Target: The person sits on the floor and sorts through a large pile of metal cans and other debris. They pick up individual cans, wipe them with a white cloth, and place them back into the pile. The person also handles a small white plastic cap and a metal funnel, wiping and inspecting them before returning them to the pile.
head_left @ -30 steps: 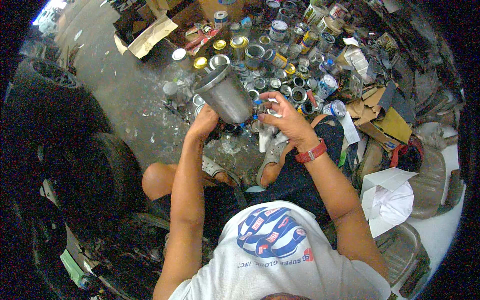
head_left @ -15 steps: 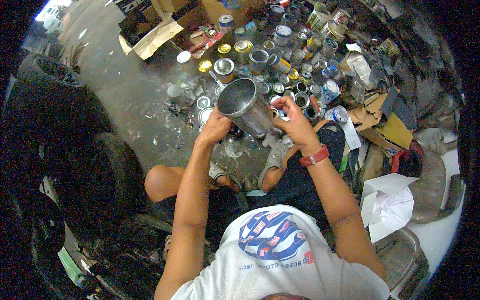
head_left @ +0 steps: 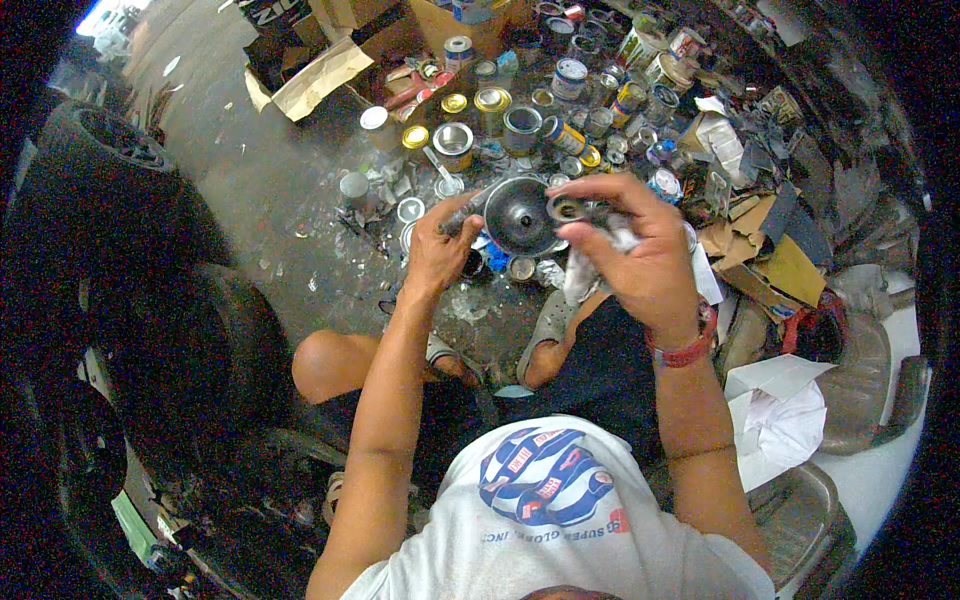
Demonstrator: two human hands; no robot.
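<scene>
I sit on the concrete floor with both hands raised in front of me. My left hand [head_left: 438, 250] grips a grey metal cup [head_left: 520, 215], which is tipped so that its dark round end faces me. My right hand [head_left: 632, 252] is right beside the cup and touches its rim. Its fingers pinch a small metal ring [head_left: 570, 208], and a crumpled white rag [head_left: 588, 272] is bunched under the palm. A red band sits on my right wrist.
Several paint tins and lids [head_left: 520, 115] crowd the floor beyond my hands. Torn cardboard [head_left: 320, 75] lies at the far left, scraps and paper [head_left: 770, 250] at the right. Dark tyres [head_left: 110, 150] stand on my left, a white paper bag [head_left: 785, 415] by my right knee.
The cup has been turned from lying on its side with its open mouth in view to facing me end-on. My right hand has come up against its rim with the ring and rag.
</scene>
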